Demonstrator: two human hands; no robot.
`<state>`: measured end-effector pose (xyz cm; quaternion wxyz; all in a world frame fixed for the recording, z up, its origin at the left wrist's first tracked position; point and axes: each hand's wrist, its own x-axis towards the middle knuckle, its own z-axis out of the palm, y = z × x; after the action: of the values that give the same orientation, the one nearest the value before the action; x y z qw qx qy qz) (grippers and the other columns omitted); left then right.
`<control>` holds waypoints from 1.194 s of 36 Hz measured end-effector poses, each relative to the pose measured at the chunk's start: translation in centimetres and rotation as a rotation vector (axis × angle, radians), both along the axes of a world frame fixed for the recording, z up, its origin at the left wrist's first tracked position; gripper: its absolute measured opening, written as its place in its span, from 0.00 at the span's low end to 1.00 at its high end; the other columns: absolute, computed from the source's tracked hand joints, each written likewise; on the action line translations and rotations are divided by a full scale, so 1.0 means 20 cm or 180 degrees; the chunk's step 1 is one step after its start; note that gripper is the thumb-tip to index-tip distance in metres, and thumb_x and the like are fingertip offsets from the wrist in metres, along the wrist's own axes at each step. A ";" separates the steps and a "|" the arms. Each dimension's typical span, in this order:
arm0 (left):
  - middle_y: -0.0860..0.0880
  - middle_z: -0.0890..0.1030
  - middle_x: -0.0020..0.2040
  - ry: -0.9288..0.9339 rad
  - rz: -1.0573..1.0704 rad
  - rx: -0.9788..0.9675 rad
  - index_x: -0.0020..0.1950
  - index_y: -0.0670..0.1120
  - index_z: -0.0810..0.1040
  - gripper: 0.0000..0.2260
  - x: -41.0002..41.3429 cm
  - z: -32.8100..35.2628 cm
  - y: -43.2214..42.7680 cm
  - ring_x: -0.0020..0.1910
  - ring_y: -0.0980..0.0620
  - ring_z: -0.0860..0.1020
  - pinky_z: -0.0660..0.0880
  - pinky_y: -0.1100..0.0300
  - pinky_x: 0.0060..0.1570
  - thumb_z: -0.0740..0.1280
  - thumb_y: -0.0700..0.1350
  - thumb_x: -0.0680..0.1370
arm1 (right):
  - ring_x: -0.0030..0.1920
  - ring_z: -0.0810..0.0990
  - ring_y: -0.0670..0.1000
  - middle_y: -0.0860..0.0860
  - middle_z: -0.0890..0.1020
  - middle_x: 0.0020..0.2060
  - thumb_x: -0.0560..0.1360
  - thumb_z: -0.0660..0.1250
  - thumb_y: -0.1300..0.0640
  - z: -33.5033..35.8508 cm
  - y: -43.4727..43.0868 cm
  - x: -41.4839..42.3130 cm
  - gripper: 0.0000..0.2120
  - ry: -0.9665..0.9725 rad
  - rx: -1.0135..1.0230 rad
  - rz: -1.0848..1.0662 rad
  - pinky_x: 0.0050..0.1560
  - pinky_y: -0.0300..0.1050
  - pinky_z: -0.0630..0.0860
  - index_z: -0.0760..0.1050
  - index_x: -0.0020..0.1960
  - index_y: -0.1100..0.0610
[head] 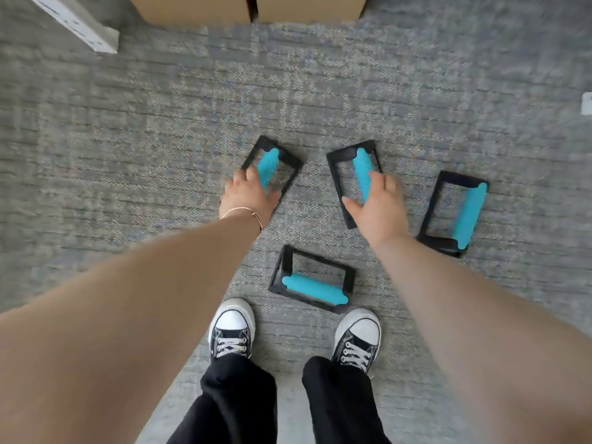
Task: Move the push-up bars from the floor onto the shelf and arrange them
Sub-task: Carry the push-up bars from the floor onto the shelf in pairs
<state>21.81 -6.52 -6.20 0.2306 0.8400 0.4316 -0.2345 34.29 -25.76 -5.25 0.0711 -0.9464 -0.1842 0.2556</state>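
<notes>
Several push-up bars with black frames and cyan grips lie on the grey carpet. My left hand [250, 195] is over the near end of the left bar [268, 163], with fingers on one side of the grip and thumb on the other. My right hand [374, 206] is spread over the near half of the middle bar [361, 163], thumb out to the left. Both bars rest flat on the floor. Motion blur hides whether either hand is touching its bar. Another bar [469, 216] lies at the right. One more bar [312, 288] lies just ahead of my shoes. No shelf board is in sight.
Two cardboard boxes [198, 9] [307, 8] stand against the far edge. A white perforated post [80, 25] slants at the upper left. My two black-and-white sneakers [232, 331] [357, 336] stand on the carpet [128, 139] close behind the nearest bar.
</notes>
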 end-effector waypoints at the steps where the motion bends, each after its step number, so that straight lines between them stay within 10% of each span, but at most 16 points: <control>1: 0.41 0.68 0.66 -0.0009 0.0031 -0.0002 0.72 0.43 0.60 0.31 0.00 -0.05 0.00 0.65 0.39 0.66 0.69 0.42 0.60 0.64 0.58 0.76 | 0.64 0.69 0.62 0.61 0.70 0.65 0.73 0.69 0.43 -0.05 0.00 0.01 0.35 -0.0010 -0.0015 0.0001 0.64 0.55 0.68 0.63 0.71 0.61; 22: 0.42 0.76 0.57 -0.0634 0.0486 0.0067 0.64 0.44 0.69 0.21 -0.02 -0.20 -0.07 0.53 0.40 0.76 0.70 0.49 0.47 0.63 0.57 0.77 | 0.52 0.79 0.62 0.61 0.80 0.53 0.76 0.69 0.50 -0.23 0.01 0.07 0.21 0.0071 0.0395 -0.1047 0.50 0.52 0.77 0.70 0.62 0.62; 35: 0.46 0.77 0.49 -0.0858 0.1016 -0.0252 0.58 0.46 0.68 0.20 -0.05 1.11 -0.24 0.40 0.47 0.77 0.78 0.48 0.42 0.64 0.59 0.76 | 0.27 0.68 0.38 0.43 0.71 0.30 0.74 0.71 0.48 1.08 -0.06 -0.13 0.16 0.0298 0.1013 -0.1650 0.18 0.31 0.63 0.71 0.52 0.57; 43: 0.48 0.77 0.46 -0.1123 0.1035 -0.0342 0.54 0.48 0.68 0.19 -0.01 2.14 -0.29 0.38 0.50 0.78 0.80 0.48 0.39 0.64 0.62 0.75 | 0.28 0.71 0.40 0.44 0.74 0.32 0.73 0.71 0.46 2.12 -0.17 -0.23 0.14 0.0357 0.1296 -0.1908 0.20 0.32 0.64 0.70 0.50 0.52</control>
<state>21.69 -12.36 36.67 0.3814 0.7740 0.5011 -0.0666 29.74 -29.23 37.21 0.3397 -0.9093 0.0584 0.2330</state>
